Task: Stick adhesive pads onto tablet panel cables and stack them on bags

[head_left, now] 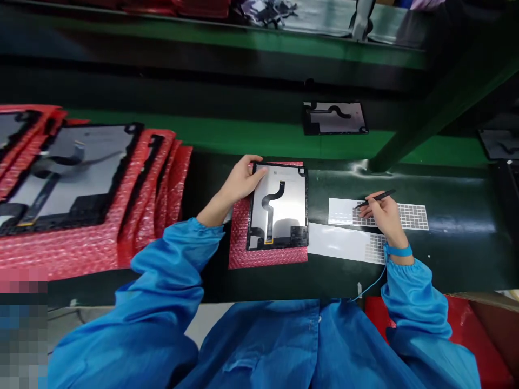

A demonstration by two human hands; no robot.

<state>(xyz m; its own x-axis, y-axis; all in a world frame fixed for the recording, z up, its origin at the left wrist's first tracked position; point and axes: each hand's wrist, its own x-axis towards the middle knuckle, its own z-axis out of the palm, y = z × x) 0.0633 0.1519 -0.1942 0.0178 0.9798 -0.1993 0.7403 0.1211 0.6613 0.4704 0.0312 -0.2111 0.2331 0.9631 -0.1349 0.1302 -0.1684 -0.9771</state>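
A tablet display panel (288,202), silver-backed with a black frame and a dark ribbon cable (268,208), lies on a red bubble-wrap bag (239,237). My left hand (243,178) grips its upper left edge, thumb on the back face and fingers around the rim. In my right hand (381,210) are slim black tweezers (379,197), their tip low over a white sticker sheet (340,210) with a grid of small labels. A second label sheet (340,241) lies just below it, its left end touching the bag.
On the left, several red bubble-wrap bags (89,243) are stacked with display panels (93,146) on and between them. Another panel (334,118) rests on the green strip at the back. A green post (405,135) rises at right. A blue wrist strap (399,251) trails a cord.
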